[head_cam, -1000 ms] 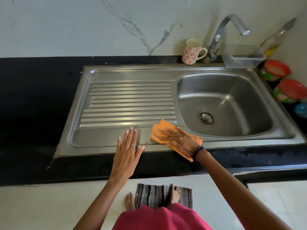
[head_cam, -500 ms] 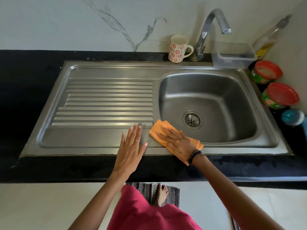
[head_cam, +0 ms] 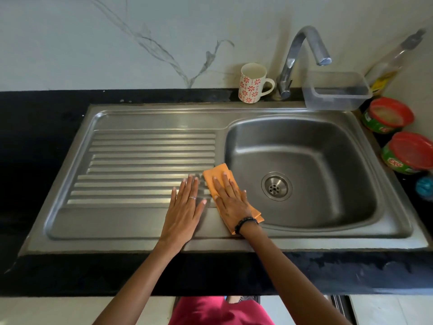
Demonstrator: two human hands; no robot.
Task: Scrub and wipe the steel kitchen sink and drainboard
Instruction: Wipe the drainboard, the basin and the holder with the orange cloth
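- Cloth point(head_cam: 219, 178), orange and folded flat, lies under the right hand point(head_cam: 230, 198) on the strip of steel between the ribbed drainboard point(head_cam: 150, 160) and the sink point(head_cam: 311, 146); its far corner pokes out past the fingertips and a near corner shows beside the wrist
- Right hand is spread flat, fingers straight, pressing down on the cloth rather than curling round it
- Left hand point(head_cam: 185, 207) lies just beside it, also flat and wide, palm on bare steel and holding nothing, a ring on one finger
- Handling, as a judgement: the cloth looks thin, soft and light, so it will likely bunch or slide out unless the whole palm keeps weight on it; flat pressure at its middle seems the best hold, with a pinch at the free corner only for refolding
- Steel looks brushed, hard and smooth, probably slick when wet; the raised ribs to the left of the hands would need strokes along their length, and the basin's rounded walls to the right curve down to a perforated drain point(head_cam: 276, 186)
- Beyond the hands stand a floral mug point(head_cam: 253, 83), a curved tap point(head_cam: 302, 57) and a clear plastic tub point(head_cam: 337, 95); far right, two red-lidded pots point(head_cam: 407, 151) sit on the black bench point(head_cam: 42, 127)
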